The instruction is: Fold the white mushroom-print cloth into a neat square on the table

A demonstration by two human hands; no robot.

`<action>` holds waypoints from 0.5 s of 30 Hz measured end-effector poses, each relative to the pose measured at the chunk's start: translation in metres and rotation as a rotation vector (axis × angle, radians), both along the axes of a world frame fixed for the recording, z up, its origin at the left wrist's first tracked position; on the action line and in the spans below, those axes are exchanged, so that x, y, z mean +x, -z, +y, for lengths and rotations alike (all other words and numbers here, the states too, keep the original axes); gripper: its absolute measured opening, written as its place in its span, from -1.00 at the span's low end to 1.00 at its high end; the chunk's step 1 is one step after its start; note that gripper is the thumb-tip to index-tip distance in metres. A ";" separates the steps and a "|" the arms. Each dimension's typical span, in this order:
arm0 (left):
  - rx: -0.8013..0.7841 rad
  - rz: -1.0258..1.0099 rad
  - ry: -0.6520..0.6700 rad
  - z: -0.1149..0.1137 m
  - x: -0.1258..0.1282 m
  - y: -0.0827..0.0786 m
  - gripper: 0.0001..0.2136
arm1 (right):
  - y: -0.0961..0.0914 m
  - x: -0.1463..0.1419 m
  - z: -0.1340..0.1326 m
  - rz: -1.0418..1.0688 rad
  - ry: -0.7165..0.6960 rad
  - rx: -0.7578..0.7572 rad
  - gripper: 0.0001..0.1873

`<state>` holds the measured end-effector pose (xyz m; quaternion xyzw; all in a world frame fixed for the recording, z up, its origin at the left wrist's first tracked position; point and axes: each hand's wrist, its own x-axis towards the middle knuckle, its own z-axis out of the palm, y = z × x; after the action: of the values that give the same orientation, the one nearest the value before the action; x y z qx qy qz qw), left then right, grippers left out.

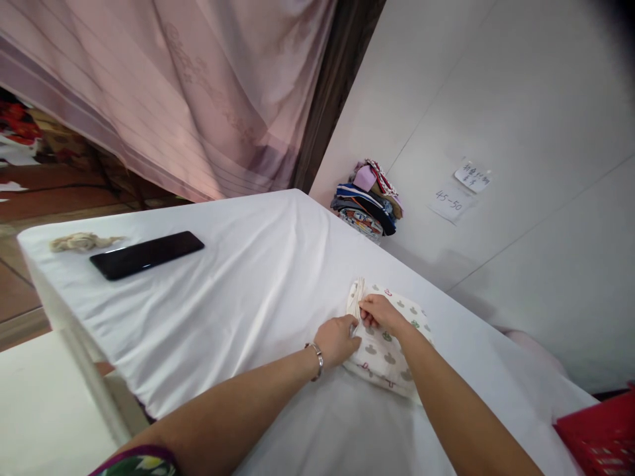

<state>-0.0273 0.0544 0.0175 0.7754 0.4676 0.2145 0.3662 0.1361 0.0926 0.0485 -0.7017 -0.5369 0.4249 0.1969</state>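
Note:
A folded white garment [389, 354] with small grey, red and green prints lies on the white-covered table, its gathered band at the far left end. My right hand [380, 312] pinches that band, fingers curled closed. Close beside it, my left hand [337, 339] holds the garment's left edge, thumb on the near side and fingers bent at the band. A silver bracelet [316, 361] circles the left wrist. The garment's underside and part of its right side are hidden by the table and my right forearm.
A black phone [149, 254] and a beige bundle of cloth or thread [84, 242] lie at the table's left. Folded clothes [367, 201] are stacked by the wall, near paper notes [451, 201]. A red basket [600, 430] stands at right; a pink curtain [198, 86] hangs behind.

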 end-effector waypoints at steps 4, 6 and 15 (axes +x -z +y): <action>-0.007 0.031 -0.010 0.000 0.001 0.000 -0.77 | -0.001 0.005 0.000 -0.019 -0.071 0.002 -0.87; -0.008 0.044 -0.008 -0.001 0.001 -0.001 -0.81 | 0.000 0.008 0.003 -0.049 -0.098 0.017 -0.87; -0.009 0.051 -0.012 0.000 0.004 0.004 -0.84 | 0.004 0.028 0.048 -0.412 -0.030 0.350 -0.52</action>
<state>-0.0237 0.0548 0.0136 0.7761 0.4825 0.1948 0.3563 0.1645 0.1402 0.0444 -0.7205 -0.6413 0.1769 0.1957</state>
